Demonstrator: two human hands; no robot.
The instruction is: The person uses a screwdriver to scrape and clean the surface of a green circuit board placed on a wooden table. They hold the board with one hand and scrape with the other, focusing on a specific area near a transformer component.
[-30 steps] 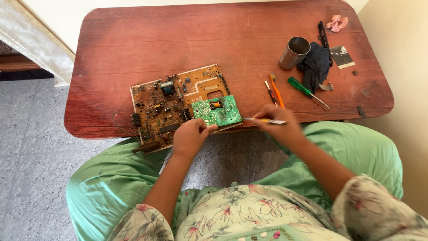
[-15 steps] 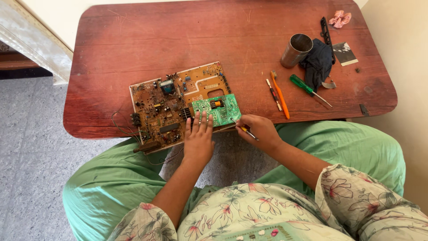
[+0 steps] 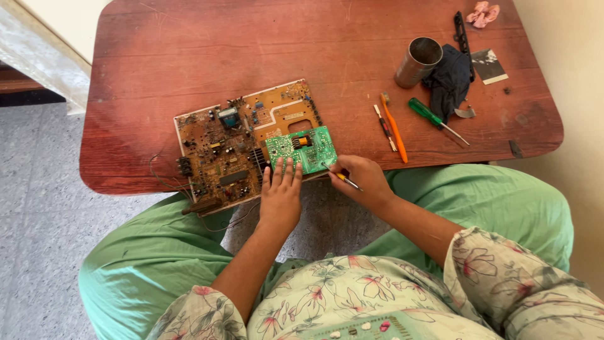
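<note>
Pressing down with flat, spread fingers, the left hand (image 3: 280, 196) is resting on the near edge of the small green circuit board (image 3: 302, 150), which is lying on the near right corner of the larger brown circuit board (image 3: 236, 148) at the front edge of the red-brown table (image 3: 189, 56). Just right of the green board, the right hand (image 3: 362, 181) is closing around a thin tool with a yellow handle (image 3: 343, 178), its tip pointing toward the board's near right corner and appearing to touch it. The green board is sitting just ahead of both hands, its long axis running left to right and tilting slightly away on the right; the left hand is on it, the right one reaching it only through the tool. Further right of the green board, an orange-handled tool (image 3: 394, 129) and a slim dark tool (image 3: 383, 126) are lying side by side, then a green-handled screwdriver (image 3: 434, 119). Beyond those, a metal cup (image 3: 418, 61) is standing beside a dark cloth (image 3: 450, 78), with a pink scrap (image 3: 482, 12) at the far corner.
</note>
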